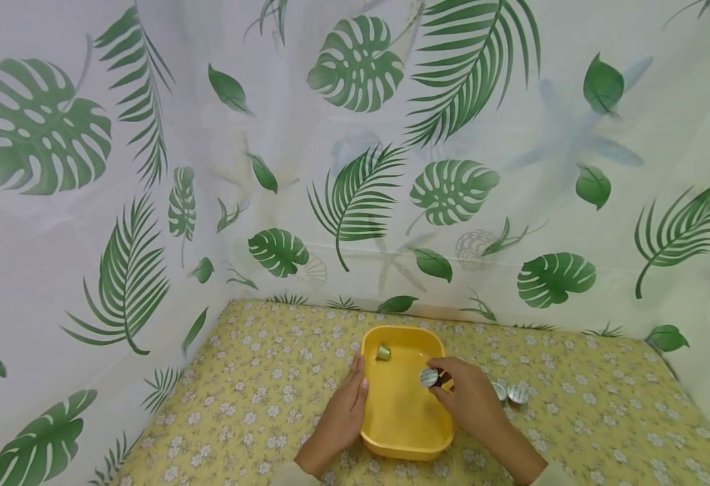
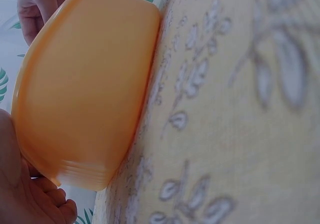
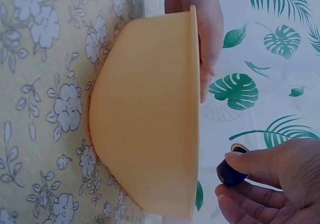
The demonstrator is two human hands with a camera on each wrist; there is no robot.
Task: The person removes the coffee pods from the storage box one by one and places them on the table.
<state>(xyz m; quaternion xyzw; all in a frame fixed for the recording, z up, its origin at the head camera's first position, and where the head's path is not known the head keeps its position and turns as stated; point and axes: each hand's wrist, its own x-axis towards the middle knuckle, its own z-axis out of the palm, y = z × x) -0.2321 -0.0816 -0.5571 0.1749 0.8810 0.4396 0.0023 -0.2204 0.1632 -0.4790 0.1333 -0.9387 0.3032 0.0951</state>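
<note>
My right hand [image 1: 472,398] pinches a dark coffee capsule [image 3: 230,171] between thumb and fingers, just over the right side of a yellow plastic tub [image 1: 400,451]. The capsule's silver foil lid [image 1: 428,376] faces up toward the head view, and its body looks dark blue in the right wrist view. At the tub's left side my left hand [image 1: 344,407] grips the rim, its fingers along the outer wall. Inside the tub, near the far left corner, a green coffee capsule [image 1: 383,352] lies on its side.
Two more capsules with silver lids [image 1: 517,395] are on the table to the right, partly behind my right hand. A yellow floral cloth [image 1: 258,405] covers the table. White curtains with green leaves [image 1: 355,223] stand behind and at the left.
</note>
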